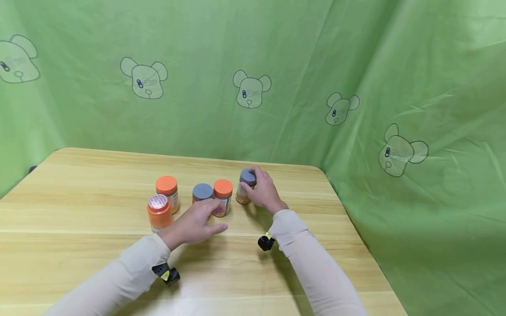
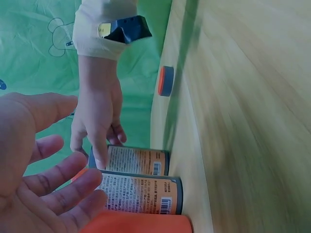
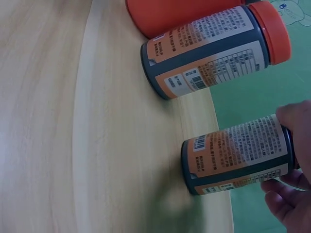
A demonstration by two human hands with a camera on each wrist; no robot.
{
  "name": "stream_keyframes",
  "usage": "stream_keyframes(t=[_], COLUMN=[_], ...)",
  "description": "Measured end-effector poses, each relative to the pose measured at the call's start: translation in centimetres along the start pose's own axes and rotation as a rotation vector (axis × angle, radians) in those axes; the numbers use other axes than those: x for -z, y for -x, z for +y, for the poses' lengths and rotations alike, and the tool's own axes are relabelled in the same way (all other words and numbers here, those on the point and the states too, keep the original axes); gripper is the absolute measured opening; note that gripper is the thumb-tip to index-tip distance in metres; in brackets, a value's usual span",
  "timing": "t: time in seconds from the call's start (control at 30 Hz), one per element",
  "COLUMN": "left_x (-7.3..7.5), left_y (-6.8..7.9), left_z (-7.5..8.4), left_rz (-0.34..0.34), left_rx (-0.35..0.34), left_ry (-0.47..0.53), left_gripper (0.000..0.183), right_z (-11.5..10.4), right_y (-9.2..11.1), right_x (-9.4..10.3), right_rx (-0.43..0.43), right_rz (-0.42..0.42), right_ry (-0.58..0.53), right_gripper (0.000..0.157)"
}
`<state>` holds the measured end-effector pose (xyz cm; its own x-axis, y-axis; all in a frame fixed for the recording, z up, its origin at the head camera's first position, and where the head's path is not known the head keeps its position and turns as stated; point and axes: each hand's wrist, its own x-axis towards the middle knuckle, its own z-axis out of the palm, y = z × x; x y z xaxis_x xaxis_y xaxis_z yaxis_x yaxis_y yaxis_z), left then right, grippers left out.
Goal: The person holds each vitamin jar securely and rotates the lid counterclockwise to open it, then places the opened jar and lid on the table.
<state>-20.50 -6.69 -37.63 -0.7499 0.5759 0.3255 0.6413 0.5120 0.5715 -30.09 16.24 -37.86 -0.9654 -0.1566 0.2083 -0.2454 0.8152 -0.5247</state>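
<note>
My right hand (image 1: 264,191) grips a dark grey jar (image 3: 233,155) by its grey lid (image 1: 248,176), with thumb and fingers round the top. The jar has an orange and white printed label, and its base is close over the table. Left of it stands another dark grey jar with an orange lid (image 1: 223,188). Beside that is an orange jar with a grey lid (image 1: 203,192), partly covered by my left hand (image 1: 196,223). The left hand hovers in front of these two, fingers loosely spread and holding nothing, as the left wrist view shows.
Further left stand a jar with an orange lid (image 1: 166,185) and, in front of it, an orange jar topped by a silvery seal (image 1: 159,215). A round orange and grey lid-like piece (image 2: 166,81) lies on the wooden table (image 1: 95,188). Green curtain (image 1: 197,123) hangs behind and right.
</note>
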Motion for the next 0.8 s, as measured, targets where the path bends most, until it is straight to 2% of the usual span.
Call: stream_keyframes(t=[0.2,0.57,0.8], left_x=[-0.1,-0.8,-1.1], left_y=[-0.2,-0.6,-1.1], left_z=[-0.2,-0.6,-0.4], left_rz=[-0.016,-0.047,-0.065], left_rx=[0.034,0.096,0.129], left_ry=[0.021,0.032,0.028], left_gripper=[0.037,0.048,0.051], right_z=[0.4,0.7,0.2], right_y=[0.9,3.8,5.4], right_x=[0.7,1.4,1.4], right_rx=[0.001,0.037,0.073], right_rz=[-0.022,-0.070,-0.047], right_ry=[0.016,0.021,-0.016], right_gripper=[0.062,0.061,0.064])
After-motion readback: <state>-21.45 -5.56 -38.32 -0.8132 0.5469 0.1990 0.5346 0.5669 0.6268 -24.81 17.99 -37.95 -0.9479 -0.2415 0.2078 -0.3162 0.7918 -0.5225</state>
